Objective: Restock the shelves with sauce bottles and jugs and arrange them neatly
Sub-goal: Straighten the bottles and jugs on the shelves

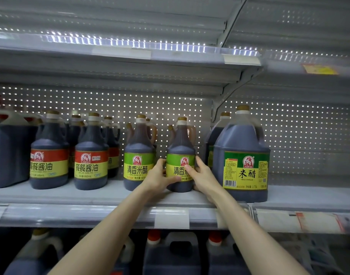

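A dark vinegar bottle with a green and yellow label [181, 147] stands upright on the middle shelf [90, 193]. My left hand [160, 177] grips its left side, thumb across the label. My right hand [202, 175] grips its right side, fingers curled round the body. A matching green-label bottle [139, 151] stands just to its left, with another behind it. To the right stands a large rice vinegar jug [242, 155] with one more jug behind it. Red-label soy sauce bottles [90, 153] fill the shelf further left.
A big dark jug [7, 151] sits at the far left of the shelf. The shelf part right of the large jug [313, 193] holds nothing. Red-capped jugs [172, 253] stand on the shelf below. The upper shelf [130, 54] overhangs the bottles.
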